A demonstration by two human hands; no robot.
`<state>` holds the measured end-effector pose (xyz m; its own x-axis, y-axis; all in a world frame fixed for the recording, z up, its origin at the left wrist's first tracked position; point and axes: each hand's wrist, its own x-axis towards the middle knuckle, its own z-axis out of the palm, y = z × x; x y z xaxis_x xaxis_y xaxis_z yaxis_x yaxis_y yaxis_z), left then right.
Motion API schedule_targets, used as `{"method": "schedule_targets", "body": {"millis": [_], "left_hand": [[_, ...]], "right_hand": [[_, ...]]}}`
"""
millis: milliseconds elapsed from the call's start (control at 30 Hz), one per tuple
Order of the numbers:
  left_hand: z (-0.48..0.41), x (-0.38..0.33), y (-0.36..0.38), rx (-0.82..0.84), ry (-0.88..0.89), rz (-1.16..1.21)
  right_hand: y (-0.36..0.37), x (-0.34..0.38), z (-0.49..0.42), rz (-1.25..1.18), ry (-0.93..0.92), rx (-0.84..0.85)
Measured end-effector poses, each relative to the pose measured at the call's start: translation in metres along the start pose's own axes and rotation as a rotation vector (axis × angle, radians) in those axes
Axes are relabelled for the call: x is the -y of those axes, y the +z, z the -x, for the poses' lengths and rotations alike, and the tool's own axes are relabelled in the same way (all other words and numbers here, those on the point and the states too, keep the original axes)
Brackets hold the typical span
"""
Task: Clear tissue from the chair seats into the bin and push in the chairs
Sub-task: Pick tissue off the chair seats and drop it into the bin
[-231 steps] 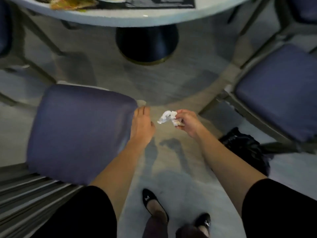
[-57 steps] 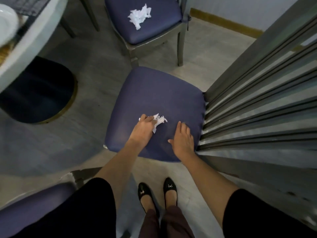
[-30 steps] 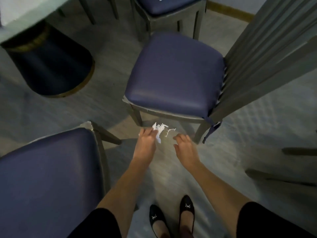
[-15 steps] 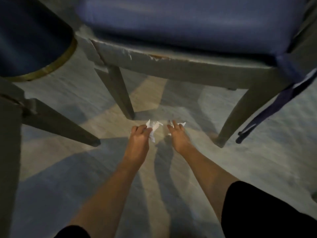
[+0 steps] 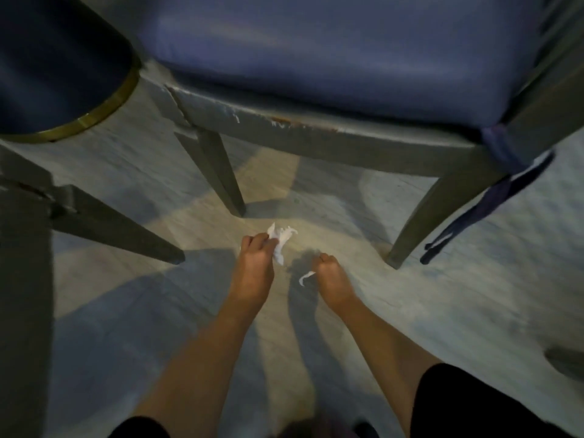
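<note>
- We're crouched low at the floor (image 5: 474, 311), both hands down in front of the chair (image 5: 316, 137).
- Left hand (image 5: 252, 267): fingers curled shut around a crumpled tissue (image 5: 279, 240); most of the wad sticks out past the fingertips.
- Right hand (image 5: 331, 279): fingers pinched narrow, a small tissue scrap (image 5: 306, 277) hanging just at its thumb side. It looks held, but blur leaves it unclear whether it's truly gripped or only touching.
- Chair seat (image 5: 347, 52) above the hands shows no tissue on the part in view.
- Table pedestal (image 5: 57, 64) sits upper left; a leg of a second chair (image 5: 120, 229) crosses at left.
- Bin: not in frame.
- Status, our read: this seat's tissue is collected, nothing binned yet.
- Left: carry both pieces to the bin, check any remaining seats, push chairs in. This chair doesn't look tucked under the table.
</note>
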<state>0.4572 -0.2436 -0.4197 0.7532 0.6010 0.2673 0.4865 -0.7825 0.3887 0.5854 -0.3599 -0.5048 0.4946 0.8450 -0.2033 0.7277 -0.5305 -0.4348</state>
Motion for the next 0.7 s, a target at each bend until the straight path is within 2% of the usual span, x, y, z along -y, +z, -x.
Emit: {"method": "schedule_targets", "body": {"millis": [67, 133, 267, 400, 567, 700], "left_hand": [[0.001, -0.024, -0.034, 0.013, -0.044, 0.023], [0.003, -0.05, -0.074, 0.02, -0.1, 0.04], [0.013, -0.111, -0.168, 0.024, -0.223, 0.082], [0.019, -0.168, -0.269, 0.016, -0.323, 0.112], [0.03, -0.223, -0.381, 0.043, -0.366, 0.11], [0.038, -0.249, -0.44, 0.034, -0.397, 0.111]], "right_hand": [[-0.042, 0.022, 0.024, -0.101, 0.019, -0.013], [-0.097, 0.052, 0.048, -0.162, 0.055, -0.102], [-0.202, 0.115, 0.097, -0.496, 0.206, -0.244], [-0.289, 0.175, 0.143, -0.705, 0.323, -0.211], [-0.391, 0.242, 0.205, -0.584, 0.22, -0.247], [-0.436, 0.275, 0.25, -0.422, 0.121, -0.222]]}}
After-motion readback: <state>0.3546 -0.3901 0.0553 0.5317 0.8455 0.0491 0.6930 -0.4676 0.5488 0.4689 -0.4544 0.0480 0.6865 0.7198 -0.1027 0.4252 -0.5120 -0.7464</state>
